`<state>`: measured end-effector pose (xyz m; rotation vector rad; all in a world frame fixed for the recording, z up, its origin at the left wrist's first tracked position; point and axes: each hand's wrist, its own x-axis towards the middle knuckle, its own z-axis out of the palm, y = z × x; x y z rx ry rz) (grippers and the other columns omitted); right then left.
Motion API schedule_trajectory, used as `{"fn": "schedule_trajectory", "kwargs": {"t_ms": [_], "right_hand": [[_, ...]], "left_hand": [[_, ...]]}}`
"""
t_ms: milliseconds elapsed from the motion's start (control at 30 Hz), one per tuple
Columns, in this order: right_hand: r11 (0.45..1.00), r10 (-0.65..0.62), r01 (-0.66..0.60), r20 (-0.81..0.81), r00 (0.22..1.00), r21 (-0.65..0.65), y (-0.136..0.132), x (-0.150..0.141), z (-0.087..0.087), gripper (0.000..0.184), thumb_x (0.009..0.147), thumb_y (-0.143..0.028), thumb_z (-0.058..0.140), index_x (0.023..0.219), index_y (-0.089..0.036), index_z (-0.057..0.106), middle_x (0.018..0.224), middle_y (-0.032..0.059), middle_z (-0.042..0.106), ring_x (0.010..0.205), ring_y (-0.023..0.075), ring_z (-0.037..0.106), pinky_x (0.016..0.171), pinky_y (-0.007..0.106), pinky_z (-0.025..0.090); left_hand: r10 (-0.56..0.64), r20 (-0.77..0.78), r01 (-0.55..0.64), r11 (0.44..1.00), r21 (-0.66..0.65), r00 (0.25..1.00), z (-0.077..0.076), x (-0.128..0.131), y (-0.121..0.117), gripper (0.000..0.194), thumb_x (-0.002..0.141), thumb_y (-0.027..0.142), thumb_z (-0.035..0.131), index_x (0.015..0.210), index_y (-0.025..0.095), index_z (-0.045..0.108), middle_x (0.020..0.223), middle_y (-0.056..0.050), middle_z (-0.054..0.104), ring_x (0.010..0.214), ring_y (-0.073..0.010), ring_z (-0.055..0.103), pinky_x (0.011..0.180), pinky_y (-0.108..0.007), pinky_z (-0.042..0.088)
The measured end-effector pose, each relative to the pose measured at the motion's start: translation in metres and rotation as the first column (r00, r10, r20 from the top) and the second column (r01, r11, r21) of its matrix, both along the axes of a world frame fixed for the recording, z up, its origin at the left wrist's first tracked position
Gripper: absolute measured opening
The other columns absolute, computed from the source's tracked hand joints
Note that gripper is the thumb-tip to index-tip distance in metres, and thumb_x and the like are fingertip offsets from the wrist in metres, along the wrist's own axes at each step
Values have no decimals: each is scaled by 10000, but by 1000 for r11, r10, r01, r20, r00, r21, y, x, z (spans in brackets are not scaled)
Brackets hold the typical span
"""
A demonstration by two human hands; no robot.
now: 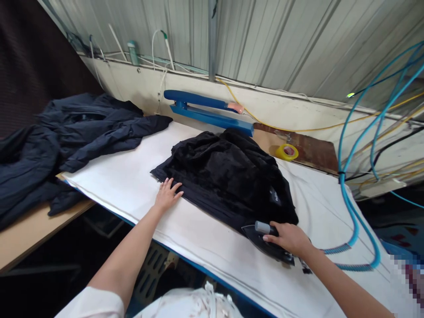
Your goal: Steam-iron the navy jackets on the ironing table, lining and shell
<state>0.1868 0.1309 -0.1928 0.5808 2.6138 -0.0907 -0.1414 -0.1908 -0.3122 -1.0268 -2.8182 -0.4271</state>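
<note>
A black garment (232,176) lies bunched on the white ironing table (205,232), its hem edge running along the side nearest me. My left hand (168,194) rests with spread fingers on the left end of that hem. With its fingers wrapped round the handle, my right hand (287,238) grips a steam iron (265,245). The iron's pointed tip touches the hem's right end, while its rear is over the white cloth. A small label (274,195) shows on the garment's right part.
Dark jackets (96,128) are heaped at the left. Behind the garment stands a narrow blue sleeve board (208,110). Yellow tape (286,152) sits on a brown board (311,152). Blue hoses (351,212) loop down at the right towards the iron. A metal wall (265,44) closes off the back.
</note>
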Motion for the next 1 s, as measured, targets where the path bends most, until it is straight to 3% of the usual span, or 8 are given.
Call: {"fn": "schedule_trajectory", "kwargs": {"t_ms": [167,300,467,700,900,1000], "right_hand": [[987,-157,158,-50,986,31,-13,-8,-2,686,700,-745,276,1056,-225,547,840,104,659,826,291,599,604,312,378],[987,-156,158,-84,984,21,-32,-30,-3,708,694,-754,270,1061,-217,548,837,104,660,825,287,600,617,318,386],[985,-170,173,-113,979,22,-58,-73,0,753,694,-756,264,1130,-203,532,896,119,655,866,291,591,665,337,397],[989,-142,145,-112,984,22,-110,-151,8,674,685,-748,307,1025,-234,580,894,102,658,852,290,595,653,344,405],[987,-161,163,-106,981,9,-160,-217,12,585,694,-722,343,888,-233,600,855,85,656,824,266,601,651,331,403],[986,-163,164,-118,979,-4,-181,-244,12,570,692,-719,352,873,-238,597,859,75,655,829,258,600,655,324,400]], "left_hand": [[-17,12,18,998,-54,1000,8,-6,-6,483,805,528,399,1230,308,463,1363,-99,343,1265,-276,258,994,-541,173],[-21,-3,21,999,-31,1000,11,-8,-9,488,787,553,410,1215,329,475,1355,-99,344,1242,-281,273,984,-546,160],[-53,10,53,999,-6,999,17,-22,-16,456,760,553,452,1179,381,500,1316,-67,386,1159,-318,336,929,-548,216],[-198,100,200,980,-18,975,32,-60,-28,318,808,392,456,1113,424,539,1136,-21,497,985,-250,428,816,-450,338],[-389,250,365,921,140,887,29,-94,-41,342,785,228,484,1099,326,579,1091,-33,508,949,-187,482,827,-341,385],[-420,362,327,899,291,832,30,-123,-46,298,752,142,489,999,241,625,997,-38,537,903,-149,521,818,-274,415]]}}
